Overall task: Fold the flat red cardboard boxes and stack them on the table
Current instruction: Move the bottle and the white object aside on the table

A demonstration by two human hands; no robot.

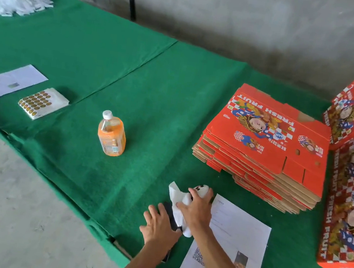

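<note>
Head view: right hand (196, 208) grips crumpled white tissue (178, 196); left hand (160, 226) flat on felt table (131, 96).

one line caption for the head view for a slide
Both hands handle small white and black items beside the untouched stack of flat red boxes on the green table.

The top flat box (268, 134) of the pile reads "FRESH FRUIT", seen upside down. The folded box (351, 201) at the right carries "FRESH FRUIT" along its side. The sheet (231, 242) bears a QR code; its other print is too small to read.
</note>
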